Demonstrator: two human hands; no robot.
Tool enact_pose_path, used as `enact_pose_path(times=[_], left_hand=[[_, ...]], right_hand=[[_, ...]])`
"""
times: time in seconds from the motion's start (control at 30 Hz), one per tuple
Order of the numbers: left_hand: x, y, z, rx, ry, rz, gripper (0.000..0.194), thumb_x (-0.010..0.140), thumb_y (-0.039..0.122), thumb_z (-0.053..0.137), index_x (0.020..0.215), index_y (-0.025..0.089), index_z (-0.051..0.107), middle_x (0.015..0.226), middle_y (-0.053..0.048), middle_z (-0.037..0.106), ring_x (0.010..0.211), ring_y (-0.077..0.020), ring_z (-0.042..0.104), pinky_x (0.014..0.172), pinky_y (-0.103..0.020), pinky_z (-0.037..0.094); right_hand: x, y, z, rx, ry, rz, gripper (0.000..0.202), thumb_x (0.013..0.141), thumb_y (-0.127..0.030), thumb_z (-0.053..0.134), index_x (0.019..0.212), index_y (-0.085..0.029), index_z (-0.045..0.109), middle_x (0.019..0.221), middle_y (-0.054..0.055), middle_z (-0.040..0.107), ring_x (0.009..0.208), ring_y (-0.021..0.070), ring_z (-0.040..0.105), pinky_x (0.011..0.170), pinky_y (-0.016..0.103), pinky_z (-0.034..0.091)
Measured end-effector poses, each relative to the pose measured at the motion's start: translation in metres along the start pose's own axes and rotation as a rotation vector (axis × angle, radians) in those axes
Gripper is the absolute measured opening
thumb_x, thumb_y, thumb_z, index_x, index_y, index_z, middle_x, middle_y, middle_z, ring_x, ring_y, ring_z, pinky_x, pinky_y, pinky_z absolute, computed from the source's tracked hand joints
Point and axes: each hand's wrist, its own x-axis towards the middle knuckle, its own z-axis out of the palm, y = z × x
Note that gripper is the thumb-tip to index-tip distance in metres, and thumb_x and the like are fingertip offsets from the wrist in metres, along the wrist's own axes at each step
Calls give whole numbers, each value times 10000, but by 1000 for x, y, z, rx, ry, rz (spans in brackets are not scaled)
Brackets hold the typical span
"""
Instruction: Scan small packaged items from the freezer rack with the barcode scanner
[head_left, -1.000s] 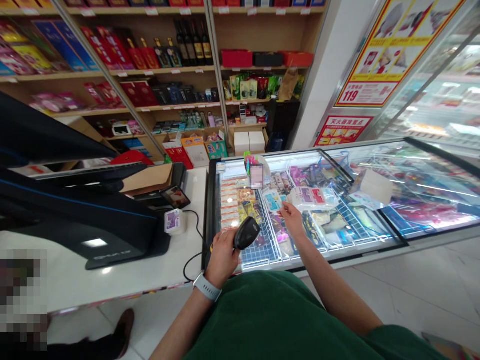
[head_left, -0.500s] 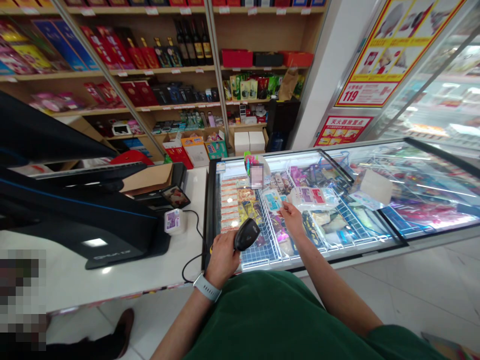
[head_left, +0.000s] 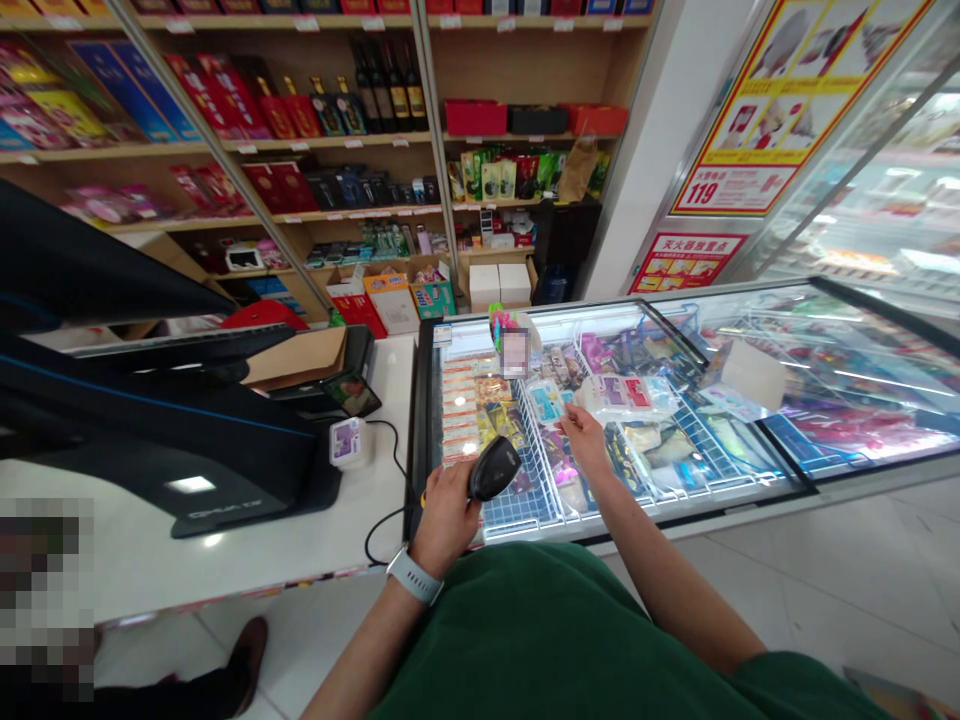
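My left hand [head_left: 446,510] is wrapped round the handle of a black barcode scanner [head_left: 496,468], whose head tilts to the right over the glass-topped freezer [head_left: 517,530]. With closed fingers, my right hand [head_left: 587,442] grips the edge of a small white pack with a blue label [head_left: 547,402]. Just right of that hand, a larger clear-wrapped pack with purple and red labels [head_left: 628,394] lies on the freezer top. A similar small tub with a purple label [head_left: 348,442] stands on the white counter [head_left: 300,565] to the left.
A dark checkout terminal [head_left: 225,450] stands on the counter, near a black cable [head_left: 384,522]. An open white carton [head_left: 746,377] sits farther right on the freezer. Shelves of bottles and boxes [head_left: 360,140] line the back. A person's shoe [head_left: 251,655] shows at lower left.
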Motion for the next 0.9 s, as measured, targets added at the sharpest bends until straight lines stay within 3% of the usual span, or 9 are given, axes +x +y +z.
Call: enact_pose_path(times=[0.9], left_hand=[[-7, -1, -3, -77, 47, 10, 532, 713, 44, 508, 1220, 204, 519, 1229, -84, 623, 1141, -256, 553, 1038, -469, 341]], right_hand=[[-4, 0, 12, 29, -32, 15, 512, 703, -441, 631, 1121, -144, 611, 941, 95, 723, 753, 203, 688, 736, 373, 561]])
